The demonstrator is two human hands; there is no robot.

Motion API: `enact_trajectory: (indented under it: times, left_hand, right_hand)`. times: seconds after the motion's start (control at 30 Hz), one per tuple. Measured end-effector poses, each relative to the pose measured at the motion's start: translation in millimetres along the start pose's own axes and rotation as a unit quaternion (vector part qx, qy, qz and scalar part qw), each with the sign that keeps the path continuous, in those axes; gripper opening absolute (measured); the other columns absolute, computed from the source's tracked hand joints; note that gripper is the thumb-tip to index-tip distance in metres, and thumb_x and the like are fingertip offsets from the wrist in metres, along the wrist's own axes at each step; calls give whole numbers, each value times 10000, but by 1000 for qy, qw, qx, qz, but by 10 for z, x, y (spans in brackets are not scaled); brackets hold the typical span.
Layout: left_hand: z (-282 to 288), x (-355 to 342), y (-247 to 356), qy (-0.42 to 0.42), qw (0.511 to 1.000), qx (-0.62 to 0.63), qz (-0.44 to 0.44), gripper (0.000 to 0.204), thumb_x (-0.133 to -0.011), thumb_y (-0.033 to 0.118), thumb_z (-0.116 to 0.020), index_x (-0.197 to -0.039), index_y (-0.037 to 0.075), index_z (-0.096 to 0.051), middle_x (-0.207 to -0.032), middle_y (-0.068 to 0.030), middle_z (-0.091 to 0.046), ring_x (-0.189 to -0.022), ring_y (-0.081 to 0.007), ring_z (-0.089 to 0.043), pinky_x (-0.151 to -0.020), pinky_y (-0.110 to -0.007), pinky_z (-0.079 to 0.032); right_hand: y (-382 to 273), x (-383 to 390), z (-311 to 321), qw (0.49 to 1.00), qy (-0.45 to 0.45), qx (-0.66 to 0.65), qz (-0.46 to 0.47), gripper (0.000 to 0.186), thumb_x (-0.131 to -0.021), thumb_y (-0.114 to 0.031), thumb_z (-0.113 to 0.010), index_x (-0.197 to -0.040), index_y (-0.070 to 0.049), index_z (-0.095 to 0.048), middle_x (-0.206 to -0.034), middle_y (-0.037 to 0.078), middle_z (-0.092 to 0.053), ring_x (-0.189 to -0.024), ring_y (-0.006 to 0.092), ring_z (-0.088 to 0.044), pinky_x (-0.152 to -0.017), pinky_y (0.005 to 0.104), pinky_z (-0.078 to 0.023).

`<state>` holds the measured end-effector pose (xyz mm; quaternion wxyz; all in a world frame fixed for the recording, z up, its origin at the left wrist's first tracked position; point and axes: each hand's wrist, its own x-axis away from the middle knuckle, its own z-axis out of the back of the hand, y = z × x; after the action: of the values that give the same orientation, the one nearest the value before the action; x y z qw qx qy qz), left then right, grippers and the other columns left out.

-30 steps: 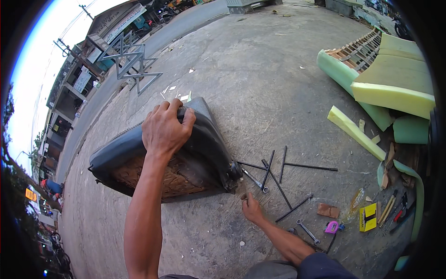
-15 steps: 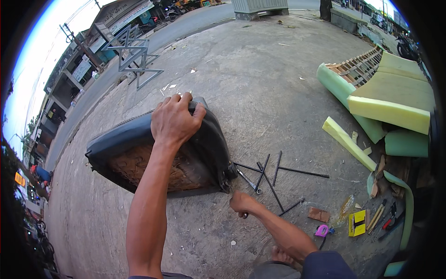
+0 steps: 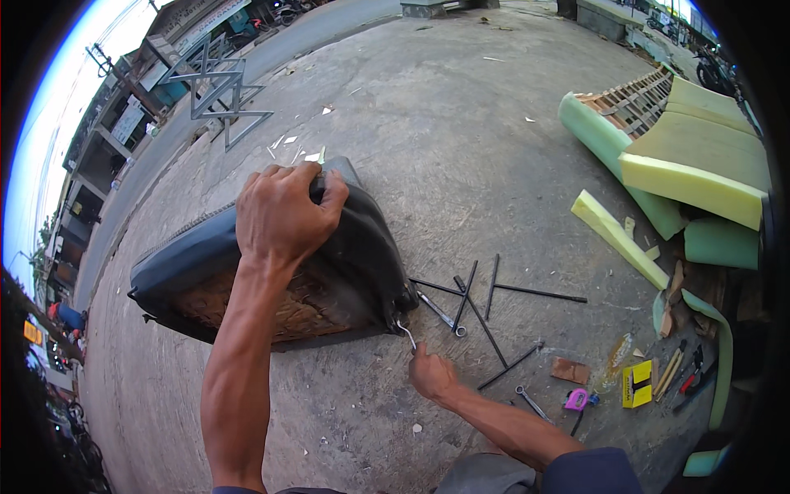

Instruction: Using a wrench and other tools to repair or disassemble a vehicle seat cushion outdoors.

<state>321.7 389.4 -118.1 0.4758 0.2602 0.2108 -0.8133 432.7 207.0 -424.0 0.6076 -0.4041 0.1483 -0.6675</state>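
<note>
Far right: thick yellow foam slab (image 3: 693, 183) by green-edged slatted wood (image 3: 632, 105), long foam offcut (image 3: 619, 237) nearby. Lower right: reddish block (image 3: 570, 370), pink tape measure (image 3: 578, 400), yellow box (image 3: 635, 387) on concrete (image 3: 461, 123). Upper left: grey metal frame (image 3: 232, 114) near road (image 3: 317, 34).

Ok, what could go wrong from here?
The silver tool in the right hand might slip at the black upholstered piece's corner. If the left hand loses its upper edge, that piece could shift. The wrench lying beside it might get knocked.
</note>
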Motion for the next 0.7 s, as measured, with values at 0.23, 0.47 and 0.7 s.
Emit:
enact_trajectory:
  times: [0.23,0.47,0.7]
  left_hand:
    - [-33,67,157,33,999,-15,3,327,-879,337,-634,-778,37,-717,-740,-174,-711,-718,-340,-682,-754,-439,-525]
    - [-37,89,190,-3,997,-31,66,328,-893,373,-612,-927,76,-747,-847,-167,-738,-829,-364,-707,-775,-471,-539]
    - [-6,90,147,50,997,-48,36,327,-880,346,-611,-816,42,-713,-760,-164,-719,-759,-345,-704,-764,-441,-540]
  right_hand:
    - [968,-617,-691,956,204,35,207,216,-925,-128,-556,-1094,-15,-483,-742,242,-694,-635,438,-687,-578,595,-518]
    - [736,-370,-589,964,244,-94,53,288,-954,-121,-545,-1214,-18,-480,-752,287,-669,-684,492,-667,-612,608,-501]
    - [424,-202,-206,994,62,-80,42,265,-992,-189,-486,-1193,-16,-500,-814,276,-688,-746,465,-691,-659,567,-524]
